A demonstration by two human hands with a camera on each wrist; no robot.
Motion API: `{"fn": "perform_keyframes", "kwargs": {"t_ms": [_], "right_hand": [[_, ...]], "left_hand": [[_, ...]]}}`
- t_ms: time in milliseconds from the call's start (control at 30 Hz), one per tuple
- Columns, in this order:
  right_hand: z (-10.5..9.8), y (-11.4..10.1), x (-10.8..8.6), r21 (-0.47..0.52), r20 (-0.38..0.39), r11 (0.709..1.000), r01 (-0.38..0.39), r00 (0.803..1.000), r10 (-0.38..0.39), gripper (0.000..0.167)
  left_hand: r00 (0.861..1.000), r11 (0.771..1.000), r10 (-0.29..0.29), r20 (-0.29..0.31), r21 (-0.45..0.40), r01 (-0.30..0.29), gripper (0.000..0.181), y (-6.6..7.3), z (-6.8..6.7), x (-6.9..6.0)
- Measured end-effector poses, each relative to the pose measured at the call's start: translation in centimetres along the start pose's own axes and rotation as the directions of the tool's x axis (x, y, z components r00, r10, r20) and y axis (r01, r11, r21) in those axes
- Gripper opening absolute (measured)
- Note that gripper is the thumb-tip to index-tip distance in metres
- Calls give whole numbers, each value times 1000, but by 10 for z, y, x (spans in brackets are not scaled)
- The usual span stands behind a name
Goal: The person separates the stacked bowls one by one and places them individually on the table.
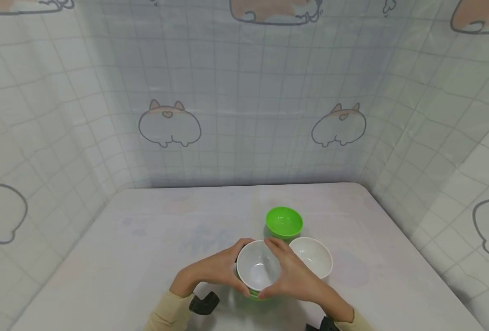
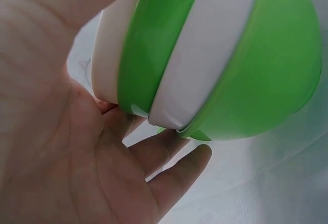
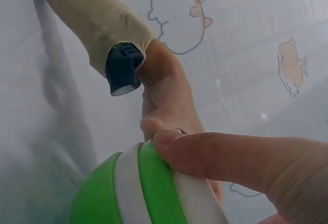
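A stack of nested bowls (image 1: 258,265), white and green by turns, is between both hands at the near middle of the table. The top bowl is white inside; a green one (image 2: 266,75) forms the bottom. My left hand (image 1: 217,268) curves round the stack's left side, thumb at the front and fingers behind. On the opposite side my right hand (image 1: 294,275) grips it the same way, its thumb (image 3: 205,155) pressing near the rims in the right wrist view. A white bowl (image 1: 315,256) stands just right of the stack, partly behind the right hand. Behind is a green bowl (image 1: 284,222).
The pale table (image 1: 165,220) extends to both sides and behind the bowls. Curtains (image 1: 244,92) with a grid and cartoon animals surround it at the back and sides. Dark wrist devices (image 1: 204,303) sit by the cream sleeves.
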State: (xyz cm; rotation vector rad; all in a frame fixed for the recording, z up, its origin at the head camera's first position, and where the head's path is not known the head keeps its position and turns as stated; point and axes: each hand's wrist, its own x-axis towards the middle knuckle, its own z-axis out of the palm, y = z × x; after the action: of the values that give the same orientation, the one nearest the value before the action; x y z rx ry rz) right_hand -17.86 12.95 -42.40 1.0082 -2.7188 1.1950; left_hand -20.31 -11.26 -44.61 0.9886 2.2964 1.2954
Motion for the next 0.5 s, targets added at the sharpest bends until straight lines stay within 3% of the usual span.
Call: {"fn": "perform_keyframes", "kwargs": {"t_ms": [500], "right_hand": [[-23, -5, 11, -32, -78, 997, -67, 995, 65, 113]], "left_hand": [[1000, 1000, 3, 25, -16, -2, 104, -3, -8, 1]]}}
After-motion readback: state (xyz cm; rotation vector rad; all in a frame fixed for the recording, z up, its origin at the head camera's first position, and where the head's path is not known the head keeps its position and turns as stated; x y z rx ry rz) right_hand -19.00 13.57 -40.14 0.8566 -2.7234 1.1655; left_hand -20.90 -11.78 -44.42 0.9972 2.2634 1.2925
